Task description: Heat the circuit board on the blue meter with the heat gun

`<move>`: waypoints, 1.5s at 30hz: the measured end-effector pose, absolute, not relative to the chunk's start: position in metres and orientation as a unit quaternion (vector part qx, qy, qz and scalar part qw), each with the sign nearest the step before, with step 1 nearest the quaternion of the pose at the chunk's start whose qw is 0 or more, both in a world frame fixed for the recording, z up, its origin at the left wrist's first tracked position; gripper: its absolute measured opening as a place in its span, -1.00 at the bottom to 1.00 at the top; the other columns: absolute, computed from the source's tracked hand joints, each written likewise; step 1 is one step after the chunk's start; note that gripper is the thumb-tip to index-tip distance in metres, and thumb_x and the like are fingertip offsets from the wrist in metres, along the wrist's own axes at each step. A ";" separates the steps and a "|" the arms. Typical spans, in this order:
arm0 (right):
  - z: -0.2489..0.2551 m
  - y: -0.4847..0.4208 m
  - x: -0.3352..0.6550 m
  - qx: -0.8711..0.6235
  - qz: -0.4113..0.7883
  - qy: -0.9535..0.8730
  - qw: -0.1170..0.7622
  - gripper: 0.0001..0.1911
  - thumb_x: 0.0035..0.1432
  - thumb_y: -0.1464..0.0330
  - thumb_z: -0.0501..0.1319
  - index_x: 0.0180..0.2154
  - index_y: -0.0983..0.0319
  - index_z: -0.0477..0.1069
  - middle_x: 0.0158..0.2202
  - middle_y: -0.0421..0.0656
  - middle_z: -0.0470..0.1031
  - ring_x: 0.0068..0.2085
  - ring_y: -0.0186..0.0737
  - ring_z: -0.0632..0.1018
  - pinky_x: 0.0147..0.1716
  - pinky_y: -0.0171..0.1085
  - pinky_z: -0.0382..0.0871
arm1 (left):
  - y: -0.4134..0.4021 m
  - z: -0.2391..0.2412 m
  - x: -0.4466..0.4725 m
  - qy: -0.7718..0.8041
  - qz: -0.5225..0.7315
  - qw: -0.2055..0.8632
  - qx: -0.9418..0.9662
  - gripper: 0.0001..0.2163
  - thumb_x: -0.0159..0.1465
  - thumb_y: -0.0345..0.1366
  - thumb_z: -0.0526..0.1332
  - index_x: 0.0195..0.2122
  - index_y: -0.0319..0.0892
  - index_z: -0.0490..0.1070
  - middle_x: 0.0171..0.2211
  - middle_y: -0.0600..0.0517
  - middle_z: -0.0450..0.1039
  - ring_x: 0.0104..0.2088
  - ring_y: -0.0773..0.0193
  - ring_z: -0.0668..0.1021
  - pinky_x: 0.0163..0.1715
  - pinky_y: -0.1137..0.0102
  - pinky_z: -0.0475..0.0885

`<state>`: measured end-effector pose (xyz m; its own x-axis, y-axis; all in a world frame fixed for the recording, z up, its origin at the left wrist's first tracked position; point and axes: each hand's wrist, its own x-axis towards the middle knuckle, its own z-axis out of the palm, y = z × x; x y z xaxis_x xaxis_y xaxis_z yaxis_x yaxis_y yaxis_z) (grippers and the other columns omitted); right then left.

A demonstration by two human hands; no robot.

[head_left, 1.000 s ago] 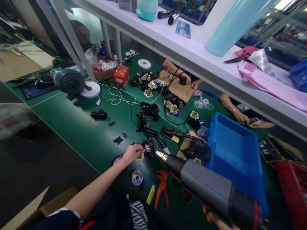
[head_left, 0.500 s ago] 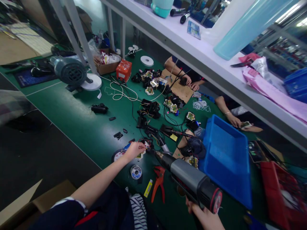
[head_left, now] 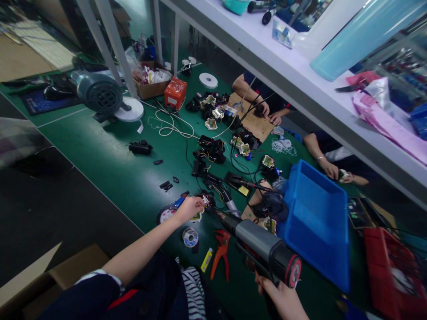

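Here, wired part [head_left: 204, 201] pinched betw. left-hand fingers [head_left: 199, 204], heat gun [head_left: 256, 248] nozzle adjacent.

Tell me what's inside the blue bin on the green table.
The blue bin shows only bare blue floor and walls; nothing visible lies in it. Its near corner is partly covered by the heat gun in the right hand.

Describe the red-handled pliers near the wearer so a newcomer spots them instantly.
Start at the blue bin on the green table. Left of it, the right hand holds a grey heat gun; the pliers lie flat just beyond its barrel. They are the only orange-red, forked-handle tool, beside a yellow lighter.
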<state>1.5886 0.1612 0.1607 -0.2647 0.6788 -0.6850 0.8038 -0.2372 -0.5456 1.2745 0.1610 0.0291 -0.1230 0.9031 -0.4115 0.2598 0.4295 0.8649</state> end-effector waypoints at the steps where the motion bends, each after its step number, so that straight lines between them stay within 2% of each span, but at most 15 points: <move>1: 0.160 0.162 1.590 0.602 -0.512 0.609 0.062 -0.79 -0.11 0.24 0.05 -0.52 0.24 0.33 -0.53 -0.16 0.37 -0.45 -0.23 0.41 -0.35 -0.25 0.30 | 0.161 0.028 1.274 0.677 0.320 0.505 0.429 -0.92 0.19 -0.38 0.24 -0.34 -0.30 0.41 -0.45 0.08 0.44 -0.39 0.34 0.52 -0.30 0.33 0.47; 11: 0.156 0.164 1.595 0.596 -0.536 0.594 0.072 -0.78 -0.10 0.24 0.07 -0.49 0.26 0.35 -0.52 -0.16 0.38 -0.46 -0.23 0.42 -0.37 -0.25 0.31 | 0.160 0.022 1.278 0.664 0.346 0.509 0.424 -0.90 0.20 -0.35 0.23 -0.34 -0.29 0.40 -0.45 0.08 0.43 -0.41 0.35 0.51 -0.33 0.35 0.47; 19: 0.163 0.159 1.584 0.625 -0.505 0.595 0.034 -0.75 -0.13 0.20 0.04 -0.51 0.24 0.33 -0.55 -0.17 0.36 -0.49 -0.23 0.40 -0.40 -0.23 0.29 | 0.157 0.022 1.278 0.659 0.364 0.506 0.422 -0.90 0.20 -0.35 0.23 -0.33 -0.30 0.40 -0.45 0.07 0.43 -0.41 0.36 0.50 -0.34 0.36 0.47; 24: 0.169 0.161 1.575 0.612 -0.534 0.580 0.057 -0.78 -0.15 0.23 0.08 -0.50 0.25 0.33 -0.55 -0.17 0.36 -0.49 -0.23 0.40 -0.40 -0.22 0.30 | 0.158 0.022 1.278 0.664 0.356 0.503 0.423 -0.91 0.20 -0.36 0.23 -0.34 -0.30 0.39 -0.47 0.09 0.41 -0.42 0.36 0.49 -0.35 0.36 0.46; 28: 0.169 0.157 1.568 0.613 -0.525 0.590 0.022 -0.78 -0.12 0.23 0.07 -0.53 0.25 0.33 -0.57 -0.18 0.35 -0.50 -0.26 0.38 -0.41 -0.24 0.29 | 0.158 0.025 1.279 0.669 0.350 0.499 0.425 -0.91 0.20 -0.36 0.24 -0.35 -0.29 0.40 -0.47 0.09 0.42 -0.42 0.35 0.50 -0.32 0.34 0.46; 33: 0.165 0.157 1.568 0.593 -0.540 0.594 0.056 -0.75 -0.09 0.21 0.08 -0.49 0.27 0.34 -0.53 -0.15 0.37 -0.47 -0.24 0.41 -0.38 -0.24 0.31 | 0.159 0.028 1.279 0.670 0.343 0.499 0.430 -0.90 0.20 -0.35 0.23 -0.36 -0.29 0.39 -0.48 0.10 0.42 -0.43 0.35 0.50 -0.33 0.34 0.46; 38: 0.170 0.156 1.562 0.615 -0.517 0.595 0.012 -0.73 -0.10 0.17 0.08 -0.52 0.26 0.33 -0.56 -0.16 0.36 -0.50 -0.25 0.39 -0.40 -0.24 0.30 | 0.158 0.030 1.278 0.666 0.343 0.500 0.434 -0.90 0.21 -0.35 0.22 -0.35 -0.29 0.39 -0.47 0.09 0.42 -0.42 0.35 0.50 -0.31 0.33 0.46; 45: 0.177 0.158 1.556 0.608 -0.501 0.615 0.017 -0.71 -0.10 0.15 0.05 -0.55 0.24 0.32 -0.60 -0.16 0.35 -0.50 -0.24 0.38 -0.40 -0.24 0.28 | 0.159 0.030 1.278 0.667 0.342 0.497 0.437 -0.89 0.22 -0.33 0.22 -0.35 -0.29 0.39 -0.48 0.09 0.42 -0.42 0.35 0.50 -0.32 0.33 0.45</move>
<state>1.5563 0.1575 0.1770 -0.2597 0.7312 -0.6308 0.7659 -0.2419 -0.5958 1.2784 0.1587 0.0299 -0.1240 0.9230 -0.3642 0.2435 0.3841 0.8906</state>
